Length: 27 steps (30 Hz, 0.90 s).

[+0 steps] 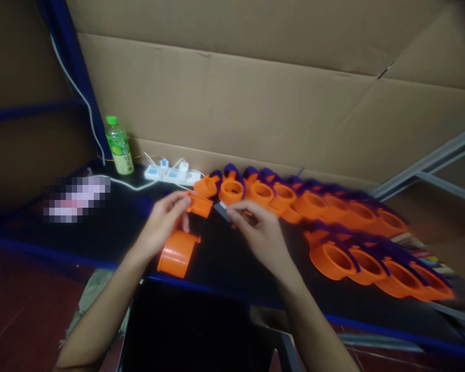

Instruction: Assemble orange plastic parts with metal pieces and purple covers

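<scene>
My left hand (166, 219) is closed, thumb and fingers gripping an orange plastic part (200, 205). Just below that hand is an orange cylinder (176, 254) with a raised rim, near the table's front edge; whether it joins the held part cannot be made out. My right hand (258, 230) pinches a small flat grey piece (222, 212) with a pale patch by the fingertips. The grey piece points toward the held orange part, with a small gap between them. Blur hides the finer detail of both.
Orange ring-shaped parts with dark purple pieces stand in a back row (284, 194) and a front right row (366, 264) on the black table (232, 274). Behind are a power strip (174, 175), a green-capped bottle (119, 147) and a cardboard wall (232, 98). A blurred-out item (77, 199) lies left.
</scene>
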Each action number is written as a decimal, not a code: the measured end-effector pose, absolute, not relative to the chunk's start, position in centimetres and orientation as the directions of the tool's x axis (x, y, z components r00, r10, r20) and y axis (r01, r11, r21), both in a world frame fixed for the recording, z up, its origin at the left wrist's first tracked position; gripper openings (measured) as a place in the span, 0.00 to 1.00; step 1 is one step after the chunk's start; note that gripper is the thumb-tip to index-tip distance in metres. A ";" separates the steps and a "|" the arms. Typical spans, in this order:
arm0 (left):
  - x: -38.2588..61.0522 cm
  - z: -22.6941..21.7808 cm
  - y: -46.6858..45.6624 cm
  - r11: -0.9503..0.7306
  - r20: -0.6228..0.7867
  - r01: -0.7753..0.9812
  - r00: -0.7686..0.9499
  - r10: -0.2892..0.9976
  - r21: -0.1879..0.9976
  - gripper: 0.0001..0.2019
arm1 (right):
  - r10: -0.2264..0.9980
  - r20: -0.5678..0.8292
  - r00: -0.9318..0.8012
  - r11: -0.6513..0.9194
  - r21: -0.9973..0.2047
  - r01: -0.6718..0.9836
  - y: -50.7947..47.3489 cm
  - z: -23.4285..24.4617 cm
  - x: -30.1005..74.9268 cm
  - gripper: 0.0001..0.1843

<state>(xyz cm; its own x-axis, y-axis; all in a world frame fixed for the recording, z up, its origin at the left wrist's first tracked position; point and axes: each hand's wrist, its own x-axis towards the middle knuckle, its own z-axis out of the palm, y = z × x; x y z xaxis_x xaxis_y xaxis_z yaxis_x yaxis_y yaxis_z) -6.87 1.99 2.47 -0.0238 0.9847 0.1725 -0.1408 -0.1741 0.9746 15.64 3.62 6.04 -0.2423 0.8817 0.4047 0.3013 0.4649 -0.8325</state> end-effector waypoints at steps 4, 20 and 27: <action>-6.9 2.4 1.8 -0.161 0.161 -0.165 -0.012 0.987 0.973 0.22 | 0.871 0.422 -0.253 0.488 -0.808 0.330 3.5 6.0 15.6 0.10; -7.0 2.5 2.0 -0.090 0.111 -0.325 0.046 0.993 0.942 0.23 | 0.864 0.423 -0.275 0.501 -0.777 0.381 2.8 6.7 16.1 0.09; -6.6 2.5 1.8 -0.106 0.124 -0.275 0.049 0.991 0.956 0.22 | 0.853 0.441 -0.278 0.520 -0.757 0.395 2.5 6.7 15.9 0.10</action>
